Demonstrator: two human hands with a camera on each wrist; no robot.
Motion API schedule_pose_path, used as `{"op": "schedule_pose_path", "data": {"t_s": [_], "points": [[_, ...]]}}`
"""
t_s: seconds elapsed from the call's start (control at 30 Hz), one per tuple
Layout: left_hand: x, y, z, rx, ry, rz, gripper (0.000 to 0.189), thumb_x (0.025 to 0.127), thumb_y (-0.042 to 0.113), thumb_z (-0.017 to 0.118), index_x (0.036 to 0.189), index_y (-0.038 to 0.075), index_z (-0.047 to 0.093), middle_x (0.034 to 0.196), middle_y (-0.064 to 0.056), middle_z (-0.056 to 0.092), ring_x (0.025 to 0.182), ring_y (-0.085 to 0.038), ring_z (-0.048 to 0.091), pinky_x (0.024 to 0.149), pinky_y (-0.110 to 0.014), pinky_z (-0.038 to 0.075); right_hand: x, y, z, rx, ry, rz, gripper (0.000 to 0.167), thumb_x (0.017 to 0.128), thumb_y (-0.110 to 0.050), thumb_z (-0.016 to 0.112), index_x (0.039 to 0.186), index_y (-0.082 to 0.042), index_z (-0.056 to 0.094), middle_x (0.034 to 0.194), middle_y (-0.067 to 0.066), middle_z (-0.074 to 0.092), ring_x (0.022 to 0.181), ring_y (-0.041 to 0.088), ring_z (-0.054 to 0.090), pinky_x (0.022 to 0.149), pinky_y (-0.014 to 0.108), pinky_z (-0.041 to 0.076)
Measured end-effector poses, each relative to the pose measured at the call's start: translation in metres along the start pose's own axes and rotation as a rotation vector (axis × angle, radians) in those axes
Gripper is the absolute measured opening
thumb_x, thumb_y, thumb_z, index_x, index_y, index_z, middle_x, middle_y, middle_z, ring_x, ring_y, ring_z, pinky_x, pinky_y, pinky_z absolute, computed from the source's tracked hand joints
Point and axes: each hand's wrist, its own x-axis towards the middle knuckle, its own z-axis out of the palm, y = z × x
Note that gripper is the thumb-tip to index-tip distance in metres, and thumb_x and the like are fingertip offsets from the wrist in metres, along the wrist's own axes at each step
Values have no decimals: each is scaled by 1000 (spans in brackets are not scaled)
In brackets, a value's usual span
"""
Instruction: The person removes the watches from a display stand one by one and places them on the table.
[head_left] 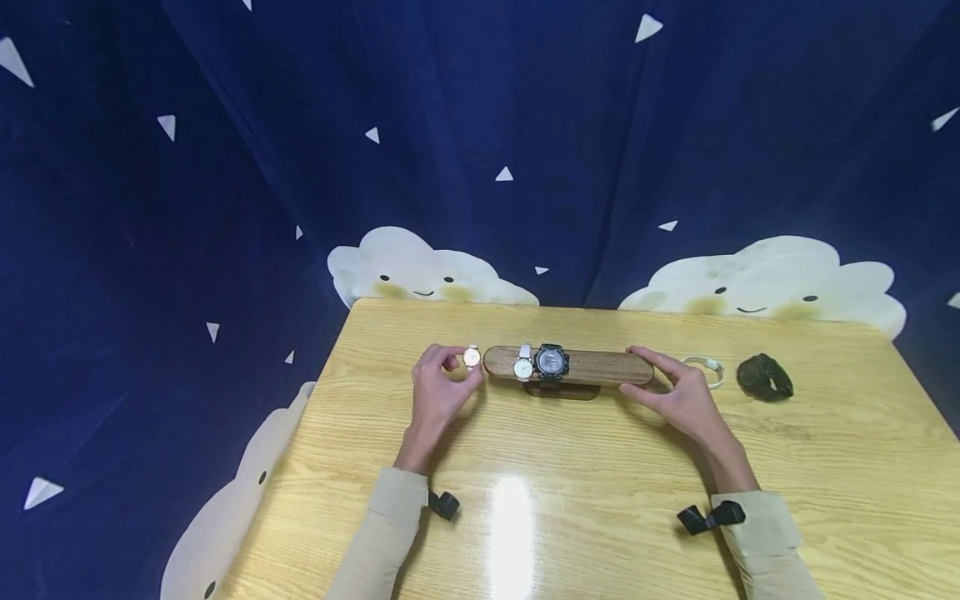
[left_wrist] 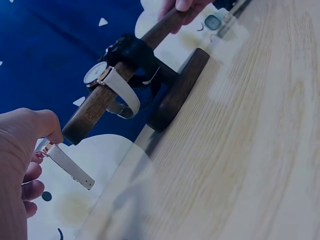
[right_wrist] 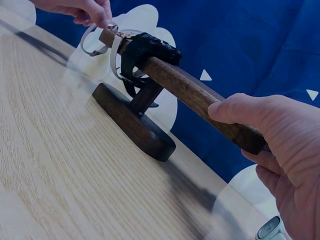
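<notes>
- While the left hand [head_left: 438, 385] pinches the small watch [head_left: 471, 357] between thumb and fingers, that watch is up at the left end of the bar, just beside it; whether the two touch, I cannot tell.
- Its strap looks thin and pliant, so it should feel light and bend easily — the case, being stiff, is the better grip, with fingertips at its edges and off the dial, which could scratch.
- Thumb on one side and fingers on the other, the right hand [head_left: 678, 398] grips the right end of the bar [head_left: 600, 367].
- Wooden and rigid, the bar probably has some weight and could tip if pushed at one end — steadying it from the opposite end seems sound. Its smooth, rounded surface may let straps slide.
- Around the bar, left of its middle, the pale watch [head_left: 522, 368] sits beside the black watch [head_left: 551, 361]; the latter looks bulkier and likely heavier, its strap stiffer.
- Below, the base [head_left: 562, 392] stands on the table [head_left: 562, 467].
- Beyond the right hand, on the right, are the white band [head_left: 716, 367] and then the dark watch [head_left: 763, 377], whose strap looks thick and springy.
</notes>
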Motion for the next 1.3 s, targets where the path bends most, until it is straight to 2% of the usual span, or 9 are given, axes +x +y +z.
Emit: {"op": "schedule_pose_path", "data": {"t_s": [0.33, 0.63, 0.87, 1.3], "points": [[3, -6, -6, 39, 19, -2, 26, 73, 14, 88, 95, 3, 78, 79, -3, 63, 73, -17, 58, 62, -22, 49, 2, 0, 1, -4, 4, -5, 66, 87, -22, 88, 147, -15, 62, 145, 13, 63, 137, 43, 54, 110, 62, 43], [6, -11, -12, 29, 39, -8, 21, 73, 10, 86, 91, 1, 78, 75, -8, 63, 69, -21, 57, 62, -22, 47, 3, 0, 1, 0, 2, -10, 66, 87, -22, 88, 147, -15, 62, 144, 13, 63, 137, 44, 54, 110, 63, 43], [6, -17, -12, 41, 28, -25, 21, 73, 8, 85, 92, 1, 78, 76, -7, 63, 70, -21, 58, 63, -22, 47, -1, -1, -1, -13, 10, 15, 65, 87, -24, 87, 147, -15, 62, 144, 13, 64, 137, 43, 54, 110, 64, 43], [6, -26, -15, 115, 5, -71, 21, 75, 12, 85, 92, 3, 79, 77, -4, 63, 70, -19, 59, 62, -24, 48, -1, 0, 1, -10, 6, 13, 65, 88, -24, 87, 147, -15, 62, 144, 13, 64, 137, 44, 53, 110, 64, 43]]}}
